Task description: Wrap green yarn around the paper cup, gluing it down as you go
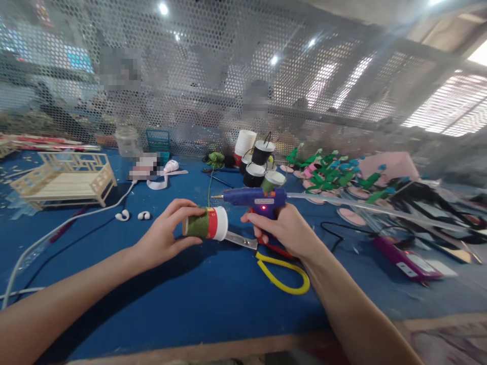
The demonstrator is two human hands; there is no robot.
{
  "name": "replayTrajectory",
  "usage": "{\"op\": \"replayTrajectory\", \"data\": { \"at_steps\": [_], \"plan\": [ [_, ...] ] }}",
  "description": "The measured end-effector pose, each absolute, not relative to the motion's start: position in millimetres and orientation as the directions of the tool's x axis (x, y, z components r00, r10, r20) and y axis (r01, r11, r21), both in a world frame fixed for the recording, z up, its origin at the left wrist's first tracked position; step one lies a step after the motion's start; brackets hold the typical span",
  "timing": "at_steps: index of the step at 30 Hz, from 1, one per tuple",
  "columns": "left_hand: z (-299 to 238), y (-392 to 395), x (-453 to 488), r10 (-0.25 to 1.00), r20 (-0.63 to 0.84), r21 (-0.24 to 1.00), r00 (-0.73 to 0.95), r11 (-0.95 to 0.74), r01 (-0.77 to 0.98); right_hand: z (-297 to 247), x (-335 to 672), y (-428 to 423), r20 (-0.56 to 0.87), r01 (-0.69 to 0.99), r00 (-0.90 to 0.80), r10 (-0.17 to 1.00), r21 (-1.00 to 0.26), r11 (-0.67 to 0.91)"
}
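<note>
My left hand (171,228) grips a paper cup (201,224) lying on its side in the air, its white rim turned right. Green yarn wraps the lower part of the cup, and a red band shows between yarn and rim. A strand of yarn runs from it up toward a green yarn ball (215,159). In my right hand (279,228) is a blue hot glue gun (254,196), its red light lit. The nozzle points left, just above the cup, and a clear glue stick (323,197) sticks out behind. Below them lie scissors (241,240) with a yellow-and-red handle.
Stacked white cups (245,142) and several yarn-wrapped cups (254,174) stand at the back. Green-and-blue craft flowers (338,175) fill the right rear. A small wooden bench model (68,180), white cable (72,219) and earbuds (123,215) lie left; a purple power strip (405,258) right.
</note>
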State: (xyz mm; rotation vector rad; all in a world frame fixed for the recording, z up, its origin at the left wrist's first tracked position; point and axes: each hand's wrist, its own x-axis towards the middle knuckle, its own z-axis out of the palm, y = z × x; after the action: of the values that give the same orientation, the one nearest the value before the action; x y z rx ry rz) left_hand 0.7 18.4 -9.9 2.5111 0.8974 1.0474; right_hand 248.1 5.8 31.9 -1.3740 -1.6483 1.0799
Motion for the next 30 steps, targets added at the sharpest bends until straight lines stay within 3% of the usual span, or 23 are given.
{"op": "replayTrajectory", "data": {
  "at_steps": [9,19,30],
  "plan": [
    [-12,21,-1,0.544,0.602,0.31,0.585,-0.834,0.457,29,244,-5,0.058,0.625,-0.09,0.994,-0.774,0.102],
    [-13,20,-1,0.547,0.582,0.308,0.602,-0.833,0.459,30,244,-7,0.159,0.705,-0.117,0.98,-0.682,0.195],
    [-11,19,-1,0.547,0.573,0.311,0.61,-0.834,0.456,32,241,-6,0.153,0.712,-0.116,0.981,-0.676,0.189]
  ]
}}
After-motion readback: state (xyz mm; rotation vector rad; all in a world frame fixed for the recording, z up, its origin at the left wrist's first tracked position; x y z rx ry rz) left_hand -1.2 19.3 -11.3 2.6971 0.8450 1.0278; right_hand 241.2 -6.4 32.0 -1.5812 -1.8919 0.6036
